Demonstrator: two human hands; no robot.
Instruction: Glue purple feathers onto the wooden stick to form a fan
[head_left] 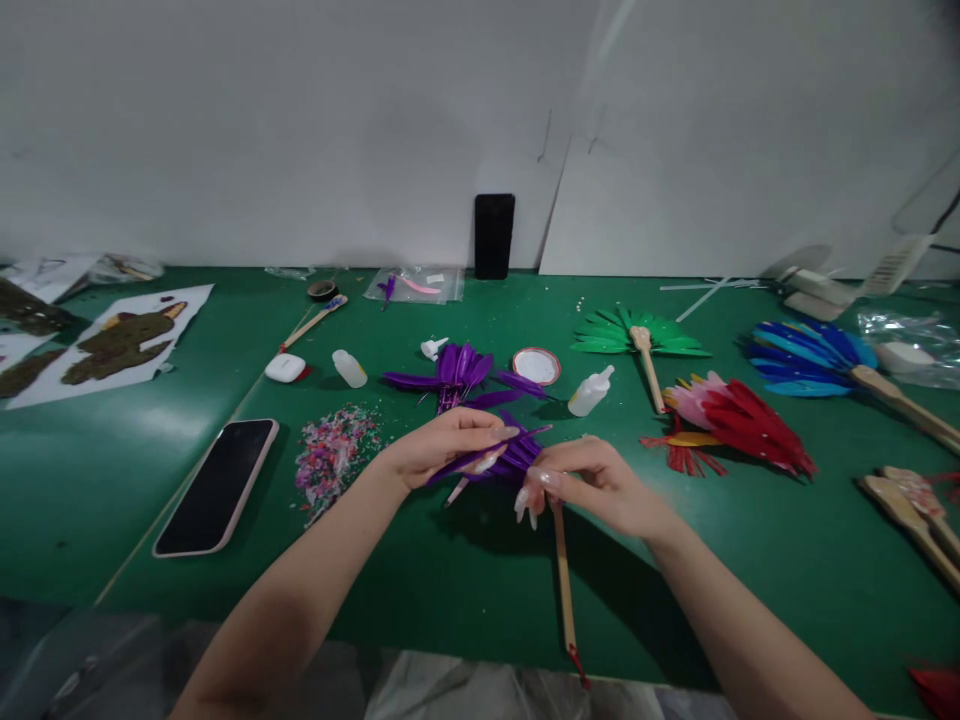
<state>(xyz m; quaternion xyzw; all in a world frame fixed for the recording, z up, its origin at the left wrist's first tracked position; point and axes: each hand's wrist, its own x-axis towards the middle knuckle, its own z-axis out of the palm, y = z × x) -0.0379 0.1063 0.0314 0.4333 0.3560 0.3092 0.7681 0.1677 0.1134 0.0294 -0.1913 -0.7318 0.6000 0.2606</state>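
Note:
My left hand (457, 445) is closed in a pinch on a purple feather (450, 468) that slants down to the left. Close beside it, my right hand (589, 480) has thumb and fingers closed at the base of a purple feather fan (514, 462), partly hiding where the feathers meet the wood. The fan's wooden handle (564, 580) points toward me and ends in a red cord. Behind my hands lies a bunch of loose purple feathers (461, 372). A white glue bottle (591, 392) stands tilted to the right of them.
A pile of coloured flakes (337, 455) and a phone (217, 488) lie left. Another phone (494, 236) leans on the wall. A round lid (535, 366) lies behind my hands. Green (615, 335), red (750, 420) and blue (810, 358) feather fans lie right.

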